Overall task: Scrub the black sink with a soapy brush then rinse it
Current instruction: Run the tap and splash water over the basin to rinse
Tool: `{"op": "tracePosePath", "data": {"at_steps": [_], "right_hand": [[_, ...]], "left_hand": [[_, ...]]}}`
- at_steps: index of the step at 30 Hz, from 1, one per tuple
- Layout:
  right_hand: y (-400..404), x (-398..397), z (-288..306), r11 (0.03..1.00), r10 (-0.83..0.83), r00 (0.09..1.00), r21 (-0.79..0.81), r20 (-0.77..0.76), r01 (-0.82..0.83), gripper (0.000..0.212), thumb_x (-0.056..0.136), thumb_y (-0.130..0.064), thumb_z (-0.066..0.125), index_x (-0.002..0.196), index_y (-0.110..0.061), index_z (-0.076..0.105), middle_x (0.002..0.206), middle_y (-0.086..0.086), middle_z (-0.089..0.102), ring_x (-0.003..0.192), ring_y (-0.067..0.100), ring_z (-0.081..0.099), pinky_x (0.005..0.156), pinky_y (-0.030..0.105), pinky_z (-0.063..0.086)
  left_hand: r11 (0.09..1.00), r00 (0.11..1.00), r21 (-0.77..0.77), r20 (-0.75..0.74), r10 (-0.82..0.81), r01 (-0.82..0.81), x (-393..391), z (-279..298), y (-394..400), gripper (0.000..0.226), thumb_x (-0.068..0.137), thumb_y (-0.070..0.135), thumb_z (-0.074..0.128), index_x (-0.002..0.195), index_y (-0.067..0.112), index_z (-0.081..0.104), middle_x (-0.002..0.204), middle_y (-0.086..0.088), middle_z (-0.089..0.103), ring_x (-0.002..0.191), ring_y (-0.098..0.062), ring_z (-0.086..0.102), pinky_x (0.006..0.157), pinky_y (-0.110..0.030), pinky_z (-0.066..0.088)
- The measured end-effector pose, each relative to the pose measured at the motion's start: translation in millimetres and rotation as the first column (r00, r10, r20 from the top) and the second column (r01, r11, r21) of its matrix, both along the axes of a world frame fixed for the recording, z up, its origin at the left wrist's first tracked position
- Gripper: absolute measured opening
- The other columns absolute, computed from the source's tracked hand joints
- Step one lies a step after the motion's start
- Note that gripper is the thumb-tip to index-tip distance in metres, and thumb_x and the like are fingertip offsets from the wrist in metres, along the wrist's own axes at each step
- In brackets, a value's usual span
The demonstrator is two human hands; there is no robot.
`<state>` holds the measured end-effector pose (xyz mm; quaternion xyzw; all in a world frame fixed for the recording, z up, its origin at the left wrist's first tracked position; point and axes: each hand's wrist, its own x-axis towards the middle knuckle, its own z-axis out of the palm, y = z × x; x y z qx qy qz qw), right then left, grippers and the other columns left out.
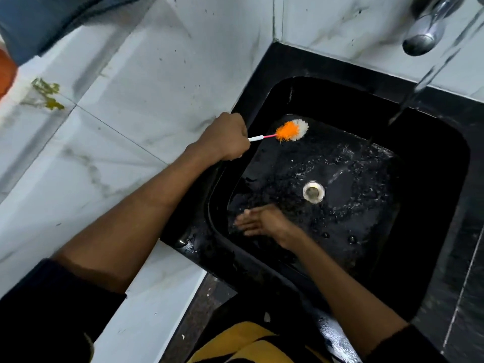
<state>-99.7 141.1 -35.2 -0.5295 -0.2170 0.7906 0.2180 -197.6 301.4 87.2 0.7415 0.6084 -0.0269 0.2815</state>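
The black sink (434, 184) fills the right half of the view, its floor wet and bubbly around a pale drain (313, 191). My left hand (227, 140) grips the white and pink handle of a brush at the sink's left rim. The brush (291, 130), with orange and white bristles, hangs over the far left corner of the basin. My right hand (262, 221) lies flat with straight fingers on the wet sink floor, near the front left wall, slightly blurred. A stream of water (429, 72) falls from the chrome tap (425, 32) into the basin.
White marble-look counter (117, 142) spreads left of the sink, with a yellow-green smear (48, 94) on it. A blue and orange object (15, 48) sits blurred at the top left. Dark tiles (468, 297) border the sink's right side.
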Motion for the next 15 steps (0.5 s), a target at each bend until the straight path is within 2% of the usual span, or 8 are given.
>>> {"op": "tracePosePath", "data": {"at_steps": [2, 4, 6, 8, 9, 10, 12, 15], "right_hand": [[8, 27, -6, 0.984, -0.169, 0.985, -0.061, 0.025, 0.17, 0.031, 0.102, -0.011, 0.038, 0.095, 0.004, 0.063, 0.098, 0.024, 0.069, 0.083, 0.029, 0.067, 0.081, 0.037, 0.054], [24, 71, -11, 0.891, -0.428, 0.903, -0.153, 0.032, 0.427, 0.035, 0.1, -0.008, 0.03, 0.09, 0.002, 0.062, 0.079, 0.016, 0.069, 0.071, 0.023, 0.067, 0.073, 0.033, 0.055], [42, 117, -16, 0.713, -0.683, 0.73, -0.248, -0.035, 0.656, 0.03, 0.092, -0.004, 0.029, 0.08, -0.005, 0.057, 0.064, 0.005, 0.061, 0.053, 0.015, 0.058, 0.055, 0.025, 0.052], [60, 154, -18, 0.509, -0.857, 0.506, -0.309, -0.095, 0.804, 0.026, 0.089, -0.005, 0.03, 0.074, -0.013, 0.05, 0.066, 0.001, 0.052, 0.055, 0.013, 0.048, 0.055, 0.022, 0.044], [68, 168, -18, 0.435, -0.899, 0.428, -0.31, -0.092, 0.846, 0.03, 0.092, -0.008, 0.028, 0.072, -0.014, 0.049, 0.066, 0.001, 0.051, 0.056, 0.013, 0.047, 0.057, 0.023, 0.042], [76, 178, -14, 0.406, -0.913, 0.397, -0.289, -0.09, 0.867, 0.033, 0.095, -0.011, 0.027, 0.071, -0.015, 0.049, 0.063, 0.0, 0.05, 0.056, 0.013, 0.046, 0.057, 0.023, 0.039], [86, 183, -3, 0.44, -0.898, 0.432, -0.207, -0.085, 0.874, 0.035, 0.096, -0.012, 0.024, 0.067, -0.019, 0.042, 0.057, -0.002, 0.042, 0.051, 0.013, 0.037, 0.053, 0.022, 0.031], [81, 166, 9, 0.647, -0.762, 0.647, -0.008, 0.009, 0.762, 0.037, 0.097, -0.011, 0.028, 0.064, -0.019, 0.041, 0.055, -0.002, 0.04, 0.05, 0.014, 0.035, 0.048, 0.023, 0.03]], "left_hand": [[1.0, 1.0, -0.003, 0.003, -0.008, 0.008, -2, -2, -1, 0.013, 0.082, 0.009, 0.064, 0.082, 0.005, 0.076, 0.064, -0.009, 0.07, 0.055, -0.023, 0.067, 0.058, -0.037, 0.061], [1.0, 1.0, -0.011, 0.002, -0.009, 0.009, -3, -4, -2, 0.013, 0.082, 0.009, 0.064, 0.084, 0.005, 0.076, 0.066, -0.01, 0.069, 0.055, -0.023, 0.067, 0.058, -0.035, 0.061], [1.0, 1.0, -0.014, -0.001, -0.012, 0.012, -5, -6, -3, 0.012, 0.081, 0.009, 0.064, 0.082, 0.005, 0.076, 0.067, -0.011, 0.069, 0.056, -0.025, 0.068, 0.058, -0.04, 0.061], [1.0, 1.0, -0.016, -0.003, -0.025, 0.025, -6, -8, -5, 0.013, 0.081, 0.008, 0.063, 0.08, 0.005, 0.076, 0.067, -0.012, 0.07, 0.058, -0.027, 0.068, 0.059, -0.044, 0.061], [0.999, 1.0, -0.017, -0.004, -0.031, 0.031, -6, -8, -6, 0.013, 0.08, 0.008, 0.063, 0.08, 0.006, 0.076, 0.067, -0.012, 0.07, 0.058, -0.028, 0.068, 0.059, -0.045, 0.061], [0.999, 0.999, -0.019, -0.004, -0.033, 0.033, -7, -9, -6, 0.013, 0.08, 0.008, 0.063, 0.08, 0.006, 0.076, 0.067, -0.012, 0.07, 0.058, -0.028, 0.068, 0.06, -0.045, 0.061], [0.999, 0.999, -0.026, 0.003, -0.032, 0.032, -7, -9, -7, 0.013, 0.08, 0.007, 0.063, 0.081, 0.006, 0.076, 0.068, -0.011, 0.07, 0.059, -0.027, 0.068, 0.061, -0.045, 0.061], [0.999, 0.999, -0.031, 0.018, -0.032, 0.033, -5, -9, -8, 0.014, 0.081, 0.006, 0.062, 0.082, 0.004, 0.076, 0.067, -0.012, 0.071, 0.06, -0.028, 0.068, 0.06, -0.046, 0.061]]}}
